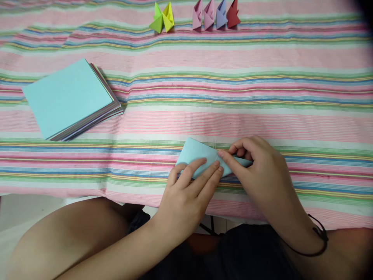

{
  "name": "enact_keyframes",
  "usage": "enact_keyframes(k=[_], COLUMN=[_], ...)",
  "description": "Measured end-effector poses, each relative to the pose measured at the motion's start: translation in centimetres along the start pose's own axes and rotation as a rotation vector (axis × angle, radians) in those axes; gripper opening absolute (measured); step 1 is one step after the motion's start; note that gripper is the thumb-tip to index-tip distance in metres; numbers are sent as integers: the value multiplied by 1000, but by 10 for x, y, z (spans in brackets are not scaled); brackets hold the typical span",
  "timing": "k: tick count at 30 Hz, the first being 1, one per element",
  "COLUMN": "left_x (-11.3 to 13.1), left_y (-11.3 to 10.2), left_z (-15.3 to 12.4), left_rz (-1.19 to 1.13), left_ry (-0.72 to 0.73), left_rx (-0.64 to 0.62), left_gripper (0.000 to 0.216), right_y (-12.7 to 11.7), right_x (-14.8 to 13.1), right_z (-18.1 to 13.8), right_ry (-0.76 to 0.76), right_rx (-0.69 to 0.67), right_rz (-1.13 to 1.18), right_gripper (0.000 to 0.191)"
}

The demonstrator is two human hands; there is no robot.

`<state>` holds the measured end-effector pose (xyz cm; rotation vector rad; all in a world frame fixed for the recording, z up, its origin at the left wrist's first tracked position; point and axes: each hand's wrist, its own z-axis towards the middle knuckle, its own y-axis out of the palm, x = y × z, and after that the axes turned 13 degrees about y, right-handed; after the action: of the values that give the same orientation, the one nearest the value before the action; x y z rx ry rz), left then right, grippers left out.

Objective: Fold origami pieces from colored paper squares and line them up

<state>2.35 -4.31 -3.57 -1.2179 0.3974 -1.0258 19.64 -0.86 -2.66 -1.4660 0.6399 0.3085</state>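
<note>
A light blue folded paper (196,153) lies on the striped tablecloth (233,97) near the front edge. My left hand (186,194) rests on its lower edge, fingers stretched flat and pressing it down. My right hand (259,171) covers the paper's right end, its fingers curled and the fingertips pinching the fold at the middle of the sheet.
A stack of coloured square papers (70,99), light blue on top, sits at the left. At the far edge stand folded paper figures: a green and yellow pair (162,18) and several pink, purple and red ones (216,14). My knees show below the table edge.
</note>
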Motion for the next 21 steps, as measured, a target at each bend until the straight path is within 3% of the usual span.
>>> enact_keyframes(k=[21], left_x=[2], left_y=[1], left_z=[0], left_rz=[7], left_ry=[-2], left_rx=[4], left_gripper=[34], right_y=[-5], right_x=[1], right_z=[2], right_ry=[9], right_rx=[-65], right_rz=[51], right_gripper=[15])
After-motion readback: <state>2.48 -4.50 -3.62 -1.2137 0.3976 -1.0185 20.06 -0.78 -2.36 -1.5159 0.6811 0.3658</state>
